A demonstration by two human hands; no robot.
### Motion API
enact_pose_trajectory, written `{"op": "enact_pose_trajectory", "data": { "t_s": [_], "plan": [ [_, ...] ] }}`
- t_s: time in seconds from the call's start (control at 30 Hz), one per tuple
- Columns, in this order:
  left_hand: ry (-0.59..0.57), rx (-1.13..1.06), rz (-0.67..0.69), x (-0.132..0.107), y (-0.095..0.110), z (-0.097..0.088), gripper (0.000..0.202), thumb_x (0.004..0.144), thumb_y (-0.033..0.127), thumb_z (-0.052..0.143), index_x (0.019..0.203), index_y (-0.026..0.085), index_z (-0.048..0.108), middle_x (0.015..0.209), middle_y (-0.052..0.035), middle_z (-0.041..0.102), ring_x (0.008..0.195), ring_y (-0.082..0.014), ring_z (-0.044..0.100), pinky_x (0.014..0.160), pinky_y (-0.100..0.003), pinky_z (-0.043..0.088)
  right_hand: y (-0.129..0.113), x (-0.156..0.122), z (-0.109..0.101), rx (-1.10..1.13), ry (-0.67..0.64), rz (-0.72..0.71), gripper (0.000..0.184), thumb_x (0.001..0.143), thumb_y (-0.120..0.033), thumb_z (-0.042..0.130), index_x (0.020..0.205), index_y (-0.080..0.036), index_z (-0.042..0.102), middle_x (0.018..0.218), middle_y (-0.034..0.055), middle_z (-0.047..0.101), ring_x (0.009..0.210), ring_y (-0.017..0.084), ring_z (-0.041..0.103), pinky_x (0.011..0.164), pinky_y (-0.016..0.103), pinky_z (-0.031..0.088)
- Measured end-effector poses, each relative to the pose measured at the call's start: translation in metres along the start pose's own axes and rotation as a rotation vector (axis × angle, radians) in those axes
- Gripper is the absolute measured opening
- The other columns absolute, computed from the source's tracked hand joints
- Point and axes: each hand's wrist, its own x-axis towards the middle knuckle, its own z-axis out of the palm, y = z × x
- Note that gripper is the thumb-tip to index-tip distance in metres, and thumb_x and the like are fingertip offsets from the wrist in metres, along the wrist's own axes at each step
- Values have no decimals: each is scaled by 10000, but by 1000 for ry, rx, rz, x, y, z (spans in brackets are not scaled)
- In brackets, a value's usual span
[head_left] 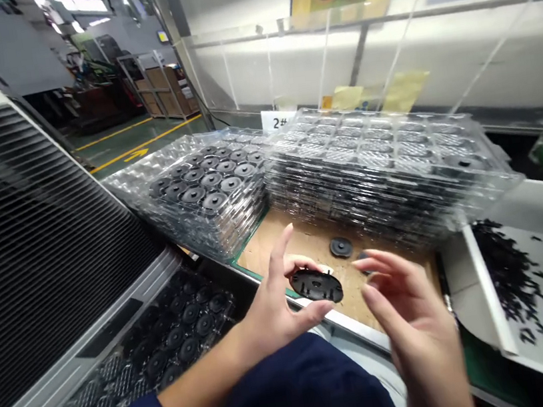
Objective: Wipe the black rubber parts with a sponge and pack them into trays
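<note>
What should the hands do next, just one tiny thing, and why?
Maybe bring the right hand to the held disc: the left hand grips it by its edge, and the right hand is close by, open and not touching it.

Brown worktop (267,241); clear tray stacks (364,180); dark round disc (341,247) lying flat

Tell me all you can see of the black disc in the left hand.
The black disc looks like plastic, thin and round to oval; its tilt makes the shape uncertain. Small raised tabs stand on the visible face, plus a central opening or mark, too small to settle. The left hand holds it by the rim over the brown board; the right hand stands apart.
</note>
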Motion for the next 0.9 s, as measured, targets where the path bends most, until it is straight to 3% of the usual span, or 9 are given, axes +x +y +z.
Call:
{"op": "enact_pose_trajectory", "data": {
  "t_s": [0.1, 0.3, 0.47, 0.63, 0.9],
  "plan": [
    [-123, -136, -118, 2, 1, -1, 953, 766, 460, 642, 1458, 248, 22, 1050, -81, 625, 984, -214, 586, 923, -392, 423, 3, -2, -1, 22, 86, 39, 312, 820, -313, 668, 1111, -255, 572, 853, 5, 660, 808, 139, 595, 768, 276, 468],
    [-305, -374, -330, 8, 0, -1, 1002, 714, 547, 653, 1458, 245, 53, 1000, -54, 619, 1005, -233, 592, 982, -451, 358, 0, 14, -12, 268, -288, 264, 330, 764, -277, 727, 1072, -264, 609, 722, -25, 690, 703, 104, 621, 713, 230, 469],
    [-431, -464, -451, 12, -5, -4, 1085, 669, 567, 680, 1461, 221, 24, 1055, -96, 636, 1121, -280, 568, 1011, -472, 329, 3, 23, -14, 444, -384, 385, 323, 726, -217, 752, 1029, -243, 641, 664, -29, 693, 604, 83, 614, 594, 186, 466],
    [-422, -396, -473, 12, -18, -9, 1149, 632, 532, 728, 1460, 244, -16, 1033, -67, 634, 1052, -245, 583, 989, -443, 349, 19, 25, -11, 481, -401, 482, 225, 698, -199, 772, 883, -206, 643, 680, -20, 693, 596, 78, 622, 587, 175, 484],
    [-335, -274, -310, 20, -38, -12, 1129, 664, 372, 761, 1464, 218, -21, 1117, -119, 637, 1090, -246, 563, 986, -427, 365, 40, 30, -14, 398, -270, 546, 218, 676, -238, 793, 846, -211, 661, 709, 9, 724, 664, 123, 680, 668, 226, 543]
  ]
}}
